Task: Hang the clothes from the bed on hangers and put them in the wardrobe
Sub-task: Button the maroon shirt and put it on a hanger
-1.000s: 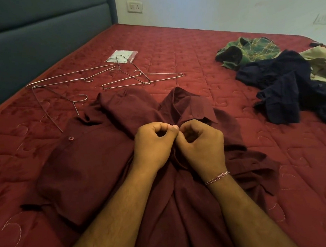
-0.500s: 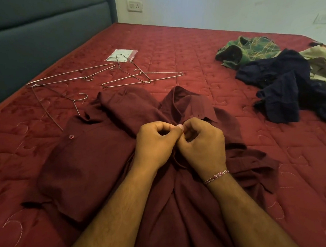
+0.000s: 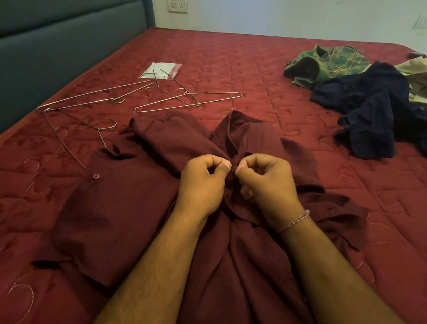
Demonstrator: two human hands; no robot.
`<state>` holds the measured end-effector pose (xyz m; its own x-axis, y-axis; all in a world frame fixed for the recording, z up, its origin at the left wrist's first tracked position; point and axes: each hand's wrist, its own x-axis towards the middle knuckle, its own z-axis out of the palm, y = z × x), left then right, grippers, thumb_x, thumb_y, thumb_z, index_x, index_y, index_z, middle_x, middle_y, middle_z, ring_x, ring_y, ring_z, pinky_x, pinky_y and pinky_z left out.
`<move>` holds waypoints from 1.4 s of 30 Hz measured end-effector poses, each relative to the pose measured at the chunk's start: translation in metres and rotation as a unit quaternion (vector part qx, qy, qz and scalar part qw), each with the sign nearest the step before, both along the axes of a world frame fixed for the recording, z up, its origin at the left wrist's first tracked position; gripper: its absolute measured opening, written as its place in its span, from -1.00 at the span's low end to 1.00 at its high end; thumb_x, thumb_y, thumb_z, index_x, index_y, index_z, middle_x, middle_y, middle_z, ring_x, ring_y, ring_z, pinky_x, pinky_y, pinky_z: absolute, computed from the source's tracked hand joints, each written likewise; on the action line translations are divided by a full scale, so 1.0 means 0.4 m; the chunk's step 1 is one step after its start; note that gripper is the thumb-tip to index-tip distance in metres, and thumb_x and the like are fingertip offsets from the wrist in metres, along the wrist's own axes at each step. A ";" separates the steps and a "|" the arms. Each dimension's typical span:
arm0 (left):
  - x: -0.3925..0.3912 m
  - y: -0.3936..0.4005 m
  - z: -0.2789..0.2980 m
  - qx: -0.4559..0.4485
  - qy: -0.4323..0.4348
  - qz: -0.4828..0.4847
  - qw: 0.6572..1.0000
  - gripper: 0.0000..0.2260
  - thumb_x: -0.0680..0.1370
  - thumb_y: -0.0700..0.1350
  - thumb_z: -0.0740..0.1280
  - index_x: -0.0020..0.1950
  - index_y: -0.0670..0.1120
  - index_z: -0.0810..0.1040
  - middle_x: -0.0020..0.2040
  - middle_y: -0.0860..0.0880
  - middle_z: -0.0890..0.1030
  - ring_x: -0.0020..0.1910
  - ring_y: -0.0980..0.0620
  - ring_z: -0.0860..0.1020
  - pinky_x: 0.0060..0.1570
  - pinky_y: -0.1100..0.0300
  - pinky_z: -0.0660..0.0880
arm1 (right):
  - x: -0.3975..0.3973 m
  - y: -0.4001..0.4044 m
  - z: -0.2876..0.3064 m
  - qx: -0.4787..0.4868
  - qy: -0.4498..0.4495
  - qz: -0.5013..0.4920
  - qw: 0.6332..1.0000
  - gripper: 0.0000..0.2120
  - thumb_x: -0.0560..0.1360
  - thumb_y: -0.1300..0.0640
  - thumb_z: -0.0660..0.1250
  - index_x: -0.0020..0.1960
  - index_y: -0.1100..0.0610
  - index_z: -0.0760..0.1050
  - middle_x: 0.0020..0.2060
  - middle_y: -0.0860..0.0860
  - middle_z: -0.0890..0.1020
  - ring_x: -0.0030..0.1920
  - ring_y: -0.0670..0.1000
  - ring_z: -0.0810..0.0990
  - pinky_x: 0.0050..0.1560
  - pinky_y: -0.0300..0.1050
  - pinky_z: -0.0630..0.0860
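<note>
A maroon shirt lies spread on the red bed in front of me. Just below its collar, my left hand and my right hand pinch the shirt's front edges together, thumbs and forefingers almost touching. What sits between the fingertips is hidden. Several wire hangers lie on the bed beyond the shirt, to the left. At the right lie a green checked shirt, a dark navy garment and a beige garment.
A small white plastic packet lies behind the hangers. A grey-blue padded headboard runs along the left side, and a white wall with a socket stands behind the bed.
Both hands stay at the same spot on the shirt front. The fingertips have shifted slightly, and a small gap now shows between the two thumbs.
</note>
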<state>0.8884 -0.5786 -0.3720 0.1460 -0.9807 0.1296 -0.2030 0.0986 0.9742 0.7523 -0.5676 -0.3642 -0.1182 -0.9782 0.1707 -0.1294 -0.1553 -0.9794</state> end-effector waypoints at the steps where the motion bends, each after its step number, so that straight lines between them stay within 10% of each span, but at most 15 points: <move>1: 0.003 0.001 0.000 -0.001 -0.004 -0.018 1.000 -0.87 0.61 -0.15 0.42 -0.11 0.00 0.71 -0.17 0.05 0.73 -0.18 0.18 0.64 -0.04 0.22 0.58 | -0.009 -0.002 0.003 0.055 -0.092 0.042 0.993 -0.84 0.51 0.34 0.36 -0.23 0.19 0.57 -0.46 0.06 0.52 -0.50 -0.03 0.44 -0.48 -0.22 0.38; 9: 0.029 0.018 0.057 -0.014 0.011 -0.048 0.999 -0.72 0.53 -0.31 0.24 -0.02 -0.04 0.69 -0.14 0.02 0.74 -0.19 0.15 0.68 -0.14 0.27 0.55 | -0.018 -0.009 0.005 0.111 -0.185 0.017 0.976 -0.92 0.59 0.26 0.34 -0.08 0.19 0.54 -0.37 0.08 0.57 -0.48 -0.02 0.49 -0.52 -0.23 0.37; 18: 0.175 0.093 0.008 -0.127 -0.438 -0.149 0.877 -0.71 0.42 0.20 0.38 0.06 0.13 0.68 0.09 0.21 0.60 0.13 0.14 0.54 0.17 0.06 0.49 | -0.057 0.101 -0.008 -0.039 0.115 0.063 0.991 -0.70 0.49 -0.10 0.46 -0.23 0.10 0.52 -0.42 -0.07 0.58 -0.42 -0.13 0.48 -0.37 -0.23 0.42; 22: 0.156 0.096 -0.003 -0.197 -0.457 -0.096 0.862 -0.86 0.52 0.07 0.40 0.02 0.09 0.68 0.02 0.13 0.63 0.05 0.03 0.58 0.09 -0.06 0.51 | -0.076 0.137 -0.052 -0.065 0.336 0.044 0.939 -0.84 0.42 -0.01 0.53 -0.18 -0.02 0.55 -0.35 -0.18 0.61 -0.35 -0.19 0.55 -0.24 -0.21 0.47; 26: 0.153 0.127 0.060 -0.299 -0.281 0.010 0.912 -0.94 0.58 -0.12 0.43 0.02 -0.06 0.69 -0.08 0.09 0.70 -0.12 0.12 0.64 -0.10 0.10 0.57 | -0.108 0.160 -0.026 -0.046 0.165 0.011 0.985 -0.91 0.53 0.21 0.50 -0.08 0.02 0.71 -0.17 -0.16 0.74 -0.14 -0.18 0.68 -0.03 -0.19 0.58; 33: 0.089 0.228 0.100 -0.336 -0.307 0.133 0.881 -0.81 0.50 -0.20 0.47 0.09 -0.04 0.73 -0.11 0.06 0.69 -0.23 0.06 0.63 -0.23 0.07 0.58 | -0.076 0.249 0.050 0.063 -0.186 0.003 0.981 -0.94 0.48 0.29 0.50 -0.10 0.17 0.66 -0.28 0.08 0.66 -0.35 -0.05 0.58 -0.32 -0.21 0.56; 37: 0.027 0.313 0.060 -0.174 -0.074 0.074 0.979 -0.76 0.45 -0.28 0.55 -0.03 0.04 0.70 -0.22 0.12 0.69 -0.31 0.11 0.62 -0.23 0.27 0.56 | -0.047 0.278 0.035 0.087 -0.249 0.024 0.964 -0.92 0.49 0.33 0.45 -0.09 0.18 0.63 -0.32 0.06 0.57 -0.43 -0.11 0.48 -0.47 -0.33 0.40; 42: -0.001 0.335 0.038 -0.122 0.015 -0.005 0.992 -0.77 0.47 -0.31 0.55 0.01 -0.01 0.69 -0.11 0.08 0.72 -0.14 0.02 0.68 -0.12 0.26 0.62 | -0.040 0.288 0.027 0.075 -0.253 0.036 0.964 -0.87 0.36 0.22 0.54 -0.12 0.18 0.65 -0.28 0.15 0.64 -0.38 -0.04 0.57 -0.38 -0.25 0.52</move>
<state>0.8879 -0.4447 -0.3567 0.1442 -0.9221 0.3590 -0.1720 0.3339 0.9268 0.7362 -0.4525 -0.3533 -0.0793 -0.9962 -0.0351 0.3766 0.0027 -0.9264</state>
